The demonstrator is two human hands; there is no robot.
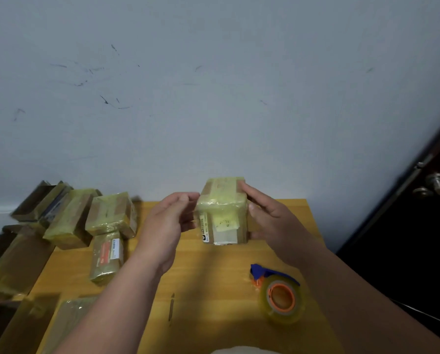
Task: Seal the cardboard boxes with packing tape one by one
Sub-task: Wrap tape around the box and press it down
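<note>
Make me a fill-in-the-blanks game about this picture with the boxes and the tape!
1. The taped box is held up between both ____.
2. The tape dispenser lies on the ____ wooden table.
3. The roll's core inside the dispenser is ____.
4. The pile of other boxes sits to the person's ____.

Missing words: hands; yellow; orange; left
</note>
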